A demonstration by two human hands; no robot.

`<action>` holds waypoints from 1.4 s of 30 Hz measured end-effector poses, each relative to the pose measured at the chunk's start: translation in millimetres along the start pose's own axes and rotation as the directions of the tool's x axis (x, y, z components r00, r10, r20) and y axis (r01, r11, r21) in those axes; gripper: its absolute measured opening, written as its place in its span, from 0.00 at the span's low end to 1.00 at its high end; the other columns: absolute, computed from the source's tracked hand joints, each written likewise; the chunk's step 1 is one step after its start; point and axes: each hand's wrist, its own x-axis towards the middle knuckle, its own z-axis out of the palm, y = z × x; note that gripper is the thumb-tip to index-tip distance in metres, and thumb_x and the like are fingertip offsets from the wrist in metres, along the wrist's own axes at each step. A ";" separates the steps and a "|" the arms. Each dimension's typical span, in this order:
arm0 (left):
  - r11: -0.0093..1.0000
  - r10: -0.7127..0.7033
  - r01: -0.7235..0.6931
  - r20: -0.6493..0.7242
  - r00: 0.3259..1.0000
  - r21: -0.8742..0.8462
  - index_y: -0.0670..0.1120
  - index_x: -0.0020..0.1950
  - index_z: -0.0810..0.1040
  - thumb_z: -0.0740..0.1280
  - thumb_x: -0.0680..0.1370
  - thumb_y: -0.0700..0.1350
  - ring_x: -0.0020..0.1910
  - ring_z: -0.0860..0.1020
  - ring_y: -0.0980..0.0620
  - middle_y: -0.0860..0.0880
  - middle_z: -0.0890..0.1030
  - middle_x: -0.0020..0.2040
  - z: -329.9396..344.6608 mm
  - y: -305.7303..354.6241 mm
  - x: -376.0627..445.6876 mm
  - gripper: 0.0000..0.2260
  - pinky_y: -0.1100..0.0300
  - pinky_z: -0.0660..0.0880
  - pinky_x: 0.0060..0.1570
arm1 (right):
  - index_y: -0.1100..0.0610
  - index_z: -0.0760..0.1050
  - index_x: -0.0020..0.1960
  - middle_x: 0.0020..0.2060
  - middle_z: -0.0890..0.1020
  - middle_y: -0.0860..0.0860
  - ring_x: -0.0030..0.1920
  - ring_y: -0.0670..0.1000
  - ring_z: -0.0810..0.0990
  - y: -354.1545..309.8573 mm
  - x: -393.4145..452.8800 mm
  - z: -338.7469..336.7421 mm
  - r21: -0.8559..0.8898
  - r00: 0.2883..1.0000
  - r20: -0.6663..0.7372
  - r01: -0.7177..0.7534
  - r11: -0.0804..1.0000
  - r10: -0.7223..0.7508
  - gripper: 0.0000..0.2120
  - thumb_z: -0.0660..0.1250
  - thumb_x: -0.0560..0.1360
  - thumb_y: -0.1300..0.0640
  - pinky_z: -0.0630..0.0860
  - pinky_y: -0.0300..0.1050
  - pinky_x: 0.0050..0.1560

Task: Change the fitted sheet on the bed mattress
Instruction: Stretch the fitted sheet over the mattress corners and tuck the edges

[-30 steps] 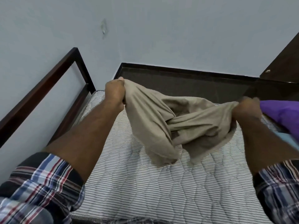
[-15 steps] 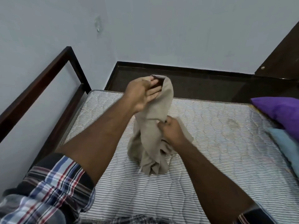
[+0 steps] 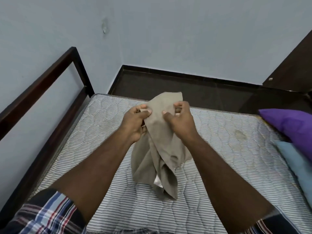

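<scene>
A bunched beige sheet hangs above the bare striped mattress, its lower folds touching the quilted surface. My left hand pinches the sheet's upper left edge between thumb and fingers. My right hand pinches the upper right edge, a ring visible on one finger. The two hands are close together near the top of the cloth. The mattress has no sheet on it.
A dark wooden bed frame runs along the left by the blue wall. A purple pillow and a light blue pillow lie at the right edge. Dark floor lies beyond the mattress; a dark cabinet stands at right.
From holding the sheet stretched wide apart, my hands came together; my right hand dropped lower on the cloth, then rose to pinch the top edge beside my left hand.
</scene>
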 end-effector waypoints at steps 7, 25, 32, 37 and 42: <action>0.991 0.114 -0.117 0.058 0.992 0.067 0.41 0.61 0.78 0.67 0.76 0.30 0.40 0.75 0.42 0.38 0.77 0.46 15.3 23.8 -1.6 0.15 0.54 0.73 0.33 | 0.52 0.79 0.55 0.47 0.77 0.47 0.48 0.43 0.74 -2.0 -21.4 5.5 -0.394 0.957 0.129 0.291 0.872 -0.262 0.20 0.76 0.69 0.41 0.69 0.39 0.48; 0.973 0.218 -0.214 -0.035 0.975 0.088 0.40 0.56 0.73 0.72 0.75 0.31 0.36 0.84 0.49 0.42 0.81 0.46 25.4 21.7 -9.0 0.14 0.54 0.83 0.37 | 0.54 0.80 0.49 0.42 0.85 0.51 0.42 0.49 0.84 7.0 -15.0 13.8 0.095 0.997 0.061 0.050 0.994 -0.056 0.07 0.72 0.74 0.64 0.83 0.48 0.47; 0.992 0.111 -0.113 0.041 0.993 0.063 0.46 0.49 0.73 0.72 0.77 0.39 0.43 0.83 0.48 0.45 0.83 0.43 3.5 4.3 -6.2 0.08 0.49 0.80 0.53 | 0.57 0.79 0.47 0.38 0.83 0.55 0.41 0.55 0.79 6.9 -11.7 6.4 0.370 0.985 0.131 -0.154 0.916 0.112 0.07 0.67 0.78 0.67 0.76 0.54 0.45; 0.895 -0.009 -0.108 0.259 0.966 0.434 0.40 0.52 0.81 0.73 0.76 0.52 0.51 0.79 0.48 0.42 0.82 0.51 -9.5 -15.7 -7.1 0.16 0.51 0.75 0.55 | 0.56 0.79 0.50 0.39 0.84 0.53 0.41 0.54 0.79 8.8 -12.2 5.4 0.427 0.981 0.142 -0.179 0.886 0.130 0.06 0.67 0.78 0.66 0.76 0.50 0.43; 0.929 0.194 -0.209 0.079 0.978 0.305 0.42 0.43 0.82 0.67 0.80 0.38 0.36 0.77 0.51 0.45 0.80 0.37 -13.0 -11.3 2.5 0.07 0.58 0.76 0.38 | 0.52 0.80 0.48 0.47 0.85 0.52 0.49 0.49 0.82 17.8 -2.9 -4.0 0.353 0.996 0.029 -0.091 0.931 0.086 0.10 0.64 0.80 0.65 0.77 0.44 0.53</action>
